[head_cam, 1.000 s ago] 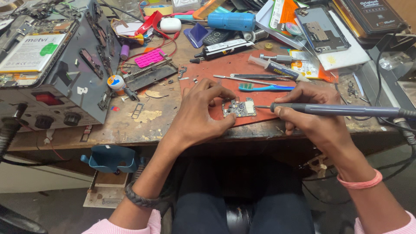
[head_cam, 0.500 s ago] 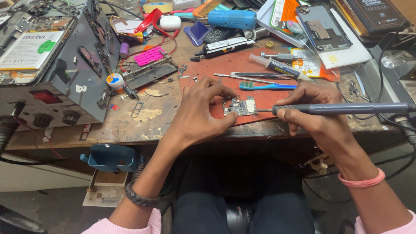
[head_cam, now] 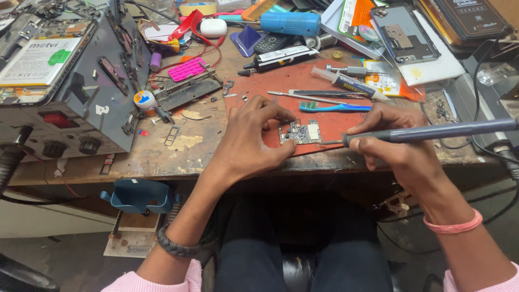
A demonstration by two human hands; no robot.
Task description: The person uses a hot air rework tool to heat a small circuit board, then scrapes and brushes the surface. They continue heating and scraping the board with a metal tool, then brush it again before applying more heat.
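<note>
A small phone circuit board [head_cam: 300,132] lies on a red mat [head_cam: 303,81] near the front edge of the workbench. My left hand [head_cam: 248,141] rests on the mat and steadies the board's left side with thumb and fingertips. My right hand [head_cam: 397,146] grips a long grey soldering iron [head_cam: 432,131], held almost level, its fine tip touching the board's right edge. The iron's cable runs off to the right.
A grey power supply box [head_cam: 70,86] with knobs stands at the left. Behind the mat lie tweezers [head_cam: 303,96], a blue-handled brush [head_cam: 335,107], a syringe [head_cam: 351,84], a blue cylinder [head_cam: 289,23] and phone parts. A blue holder [head_cam: 138,196] hangs under the bench edge.
The iron's tip has moved left a little, closer against the board. My left hand stays on the board, with its fingers shifted slightly.
</note>
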